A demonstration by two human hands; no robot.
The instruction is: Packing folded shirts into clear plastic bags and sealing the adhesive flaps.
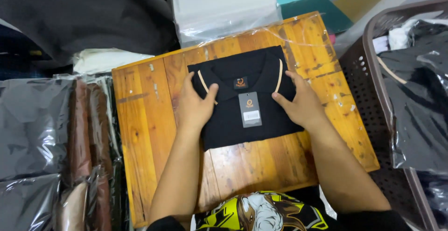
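**Folded polo shirt under both our hands on the wooden board**

We start with the biggest things around us. A dark heap of fabric (88,16) fills the upper left corner. To our left lie stacks of bagged garments (51,151) in clear plastic, grey, brown and beige. On the right stands a dark brown perforated laundry basket (368,95), holding more bagged dark clothing (415,95). Beyond the board's far edge lies a pile of empty clear plastic bags (224,7), its lower edge overlapping the wood.

In the middle sits the wooden board (149,133), worn and paint-flecked. On its far half lies the black polo shirt (242,123), folded into a neat rectangle, collar with pale trim pointing away from us. A grey hang tag (250,109) rests on its chest, below the collar.

Our left hand (196,105) lies flat and open on the shirt's left edge, thumb across the collar. Our right hand (303,102) lies open on the right edge, thumb pointing inward. Neither grips anything; both press on the cloth. Nothing stands between our hands and the shirt.
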